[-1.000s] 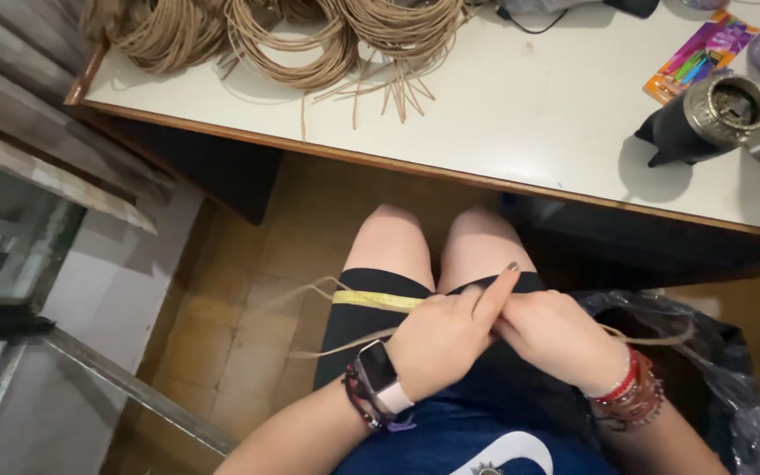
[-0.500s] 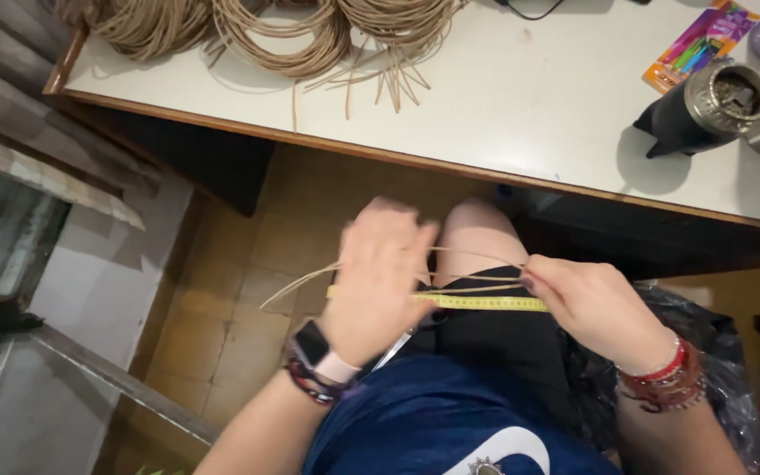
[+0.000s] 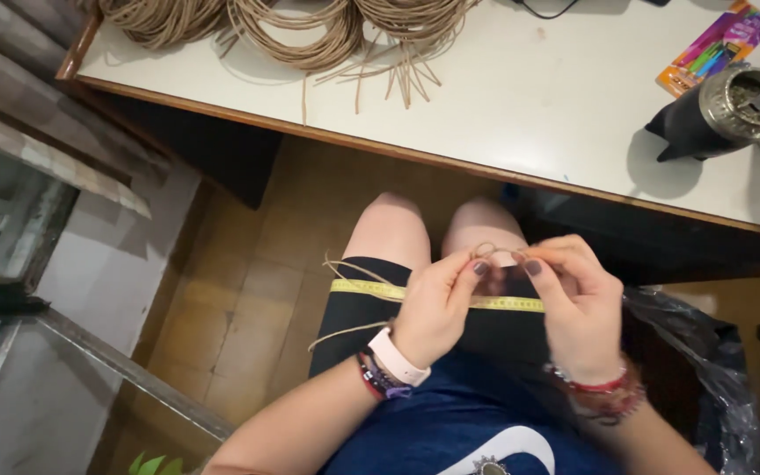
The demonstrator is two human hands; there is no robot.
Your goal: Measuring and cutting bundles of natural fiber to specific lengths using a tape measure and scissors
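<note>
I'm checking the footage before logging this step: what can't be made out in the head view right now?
- Thin cord: too fine to tell whether it is knotted; fingertips of the left hand and right hand cover it.
- Yellow tape measure: middle hidden behind the left hand.
- Cord coils: cut off by the top edge.
- Black bag: contents dark, unreadable.

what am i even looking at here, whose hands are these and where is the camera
There is no machine here. A person wears a camera on the head, so you look down at their own lap and hands. The left hand and right hand meet above the knees and pinch a thin tan cord between the fingertips. A yellow measuring tape lies across the thighs. Ahead is a white table with coils of cord, a dark metal-rimmed cup and a colourful packet.
</note>
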